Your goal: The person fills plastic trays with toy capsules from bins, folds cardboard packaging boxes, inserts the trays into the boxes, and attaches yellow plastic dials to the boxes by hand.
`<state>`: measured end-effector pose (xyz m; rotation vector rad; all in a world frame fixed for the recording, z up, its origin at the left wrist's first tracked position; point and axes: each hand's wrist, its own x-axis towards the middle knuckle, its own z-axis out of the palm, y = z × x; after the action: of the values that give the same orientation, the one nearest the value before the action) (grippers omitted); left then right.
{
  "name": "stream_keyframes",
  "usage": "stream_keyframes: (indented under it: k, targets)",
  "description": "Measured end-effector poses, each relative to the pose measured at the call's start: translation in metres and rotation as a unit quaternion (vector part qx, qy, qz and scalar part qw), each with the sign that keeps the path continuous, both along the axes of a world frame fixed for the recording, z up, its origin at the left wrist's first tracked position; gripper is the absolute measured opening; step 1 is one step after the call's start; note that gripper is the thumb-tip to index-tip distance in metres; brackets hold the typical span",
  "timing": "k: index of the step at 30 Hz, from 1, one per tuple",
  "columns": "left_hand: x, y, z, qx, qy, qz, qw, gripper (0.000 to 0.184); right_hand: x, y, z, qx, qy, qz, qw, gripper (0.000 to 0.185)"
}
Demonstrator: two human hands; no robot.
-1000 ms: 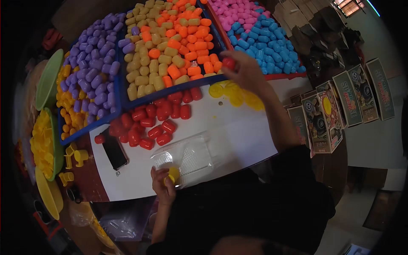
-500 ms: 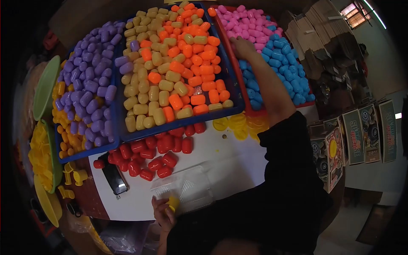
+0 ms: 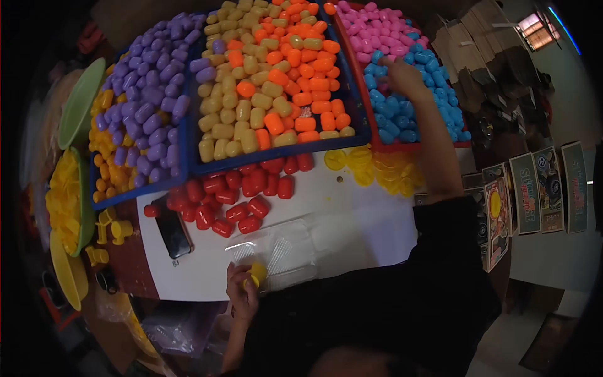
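Low in the view, my left hand (image 3: 242, 290) has its fingers closed round a small yellow plastic piece (image 3: 258, 271) with a rounded end; its full shape is partly covered. Beside it lies a clear plastic blister tray (image 3: 295, 251) on the white tabletop. My right hand (image 3: 402, 78) is over the red tray (image 3: 372, 119), with its fingers curled down among the shiny blue capsules (image 3: 433, 94) near the pink capsules (image 3: 370, 31). A darker pinkish patch shows under its fingers, too blurred to identify.
A blue tray (image 3: 282, 152) holds tan and orange capsules; another has purple and yellow ones. Red capsules (image 3: 251, 182) lie loose near a phone (image 3: 173, 234). Yellow discs (image 3: 361, 166) sit by the red tray. Printed boxes (image 3: 524, 195) stand at right, green bowls at left.
The view has shifted, so the trays sit slightly higher and further right. My right hand has drawn back from the pink capsules towards the blue ones. My left hand still holds the yellow piece.
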<state>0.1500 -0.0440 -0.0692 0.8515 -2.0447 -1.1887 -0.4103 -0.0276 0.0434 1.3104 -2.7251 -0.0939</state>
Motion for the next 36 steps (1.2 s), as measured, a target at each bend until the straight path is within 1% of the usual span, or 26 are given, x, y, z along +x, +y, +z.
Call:
stream_keyframes:
  k: [2, 3, 4, 5, 6, 7, 9, 11, 13, 15, 16, 18, 20, 22, 23, 24, 25, 26, 28, 30, 31, 32, 33, 34, 35, 36]
  targets:
    - [0.001, 0.003, -0.003, 0.019, 0.024, 0.004, 1.000, 0.009, 0.074, 0.005, 0.038, -0.152, -0.064, 0.083, 0.983, 0.034]
    - [0.000, 0.003, -0.003, 0.018, 0.017, 0.025, 0.999, 0.009, 0.122, 0.010, 0.043, -0.156, -0.184, 0.164, 0.956, 0.034]
    - [-0.003, 0.003, -0.003, 0.023, 0.036, 0.018, 0.999, 0.010, 0.173, 0.014, 0.042, -0.156, -0.300, 0.241, 0.910, 0.035]
    - [-0.003, 0.002, -0.003, 0.027, 0.055, 0.008, 0.998, 0.012, 0.217, 0.019, 0.028, -0.072, -0.302, 0.357, 0.881, 0.037]
    - [-0.004, 0.002, -0.003, 0.023, 0.049, 0.024, 0.998, 0.012, 0.256, 0.026, 0.009, -0.010, -0.263, 0.470, 0.843, 0.037]
    - [-0.005, 0.004, -0.002, 0.036, 0.050, 0.031, 0.998, 0.012, 0.290, 0.032, -0.004, 0.077, -0.291, 0.485, 0.821, 0.038]
    - [-0.007, 0.006, -0.002, 0.047, 0.052, 0.046, 0.996, 0.013, 0.329, 0.040, -0.049, 0.087, -0.274, 0.508, 0.812, 0.038]
    - [-0.010, 0.006, -0.003, -0.050, 0.022, 0.066, 0.996, 0.014, 0.338, 0.051, -0.057, 0.071, -0.304, 0.516, 0.797, 0.042]
    - [-0.013, 0.009, -0.002, -0.057, 0.023, 0.086, 0.994, 0.014, 0.330, 0.062, -0.065, 0.059, -0.331, 0.523, 0.783, 0.047]
    - [-0.011, 0.011, -0.002, -0.061, 0.023, 0.106, 0.992, 0.014, 0.318, 0.074, -0.074, 0.015, -0.485, 0.497, 0.719, 0.060]
    - [-0.009, 0.011, -0.002, -0.050, 0.008, 0.081, 0.995, 0.017, 0.318, 0.070, -0.060, 0.019, -0.484, 0.503, 0.716, 0.060]
    - [-0.007, 0.009, 0.003, -0.040, -0.007, 0.061, 0.997, 0.021, 0.316, 0.061, -0.028, 0.169, -0.651, 0.317, 0.669, 0.070]
    - [-0.010, -0.005, 0.025, -0.011, 0.012, -0.003, 1.000, 0.033, 0.320, 0.062, -0.045, 0.154, -0.632, 0.346, 0.676, 0.073]
    - [-0.006, -0.048, 0.040, -0.086, 0.025, 0.006, 0.996, 0.041, 0.323, 0.063, -0.054, 0.136, -0.615, 0.371, 0.683, 0.076]
    - [-0.005, -0.085, 0.048, -0.170, 0.022, 0.036, 0.985, 0.040, 0.324, 0.064, -0.055, 0.134, -0.586, 0.391, 0.697, 0.077]
    - [-0.010, -0.123, 0.055, -0.143, 0.039, 0.114, 0.982, 0.040, 0.325, 0.066, -0.056, 0.133, -0.555, 0.409, 0.712, 0.079]
    - [-0.020, -0.163, 0.079, -0.219, 0.020, 0.180, 0.959, 0.041, 0.325, 0.069, -0.056, 0.131, -0.553, 0.408, 0.715, 0.079]
    - [-0.019, -0.215, 0.074, -0.289, -0.025, 0.228, 0.930, 0.042, 0.324, 0.072, -0.055, 0.117, -0.529, 0.417, 0.730, 0.080]
    - [-0.019, -0.306, 0.060, -0.354, -0.124, 0.257, 0.890, 0.043, 0.314, 0.075, -0.044, 0.098, -0.498, 0.413, 0.756, 0.082]
    - [-0.029, -0.357, 0.045, -0.283, -0.187, 0.287, 0.896, 0.044, 0.298, 0.075, -0.012, 0.080, -0.581, 0.378, 0.717, 0.074]
    - [-0.018, -0.396, 0.015, -0.287, -0.168, 0.188, 0.924, 0.044, 0.285, 0.076, -0.003, 0.074, -0.578, 0.366, 0.726, 0.074]
    - [-0.018, -0.407, 0.010, -0.287, -0.160, 0.177, 0.928, 0.044, 0.268, 0.076, 0.005, 0.016, -0.598, 0.355, 0.719, 0.068]
    - [-0.016, -0.408, 0.007, -0.364, -0.256, 0.162, 0.881, 0.044, 0.253, 0.072, 0.013, -0.041, -0.615, 0.346, 0.707, 0.062]
    - [-0.015, -0.408, 0.005, -0.436, -0.348, 0.146, 0.817, 0.044, 0.242, 0.063, 0.024, -0.093, -0.569, 0.316, 0.753, 0.055]
    - [-0.014, -0.412, 0.004, -0.437, -0.346, 0.139, 0.819, 0.044, 0.229, 0.050, 0.032, -0.143, -0.520, 0.284, 0.793, 0.049]
    - [-0.013, -0.414, 0.002, -0.403, -0.327, 0.128, 0.845, 0.045, 0.214, 0.031, 0.022, -0.208, -0.479, 0.245, 0.817, 0.047]
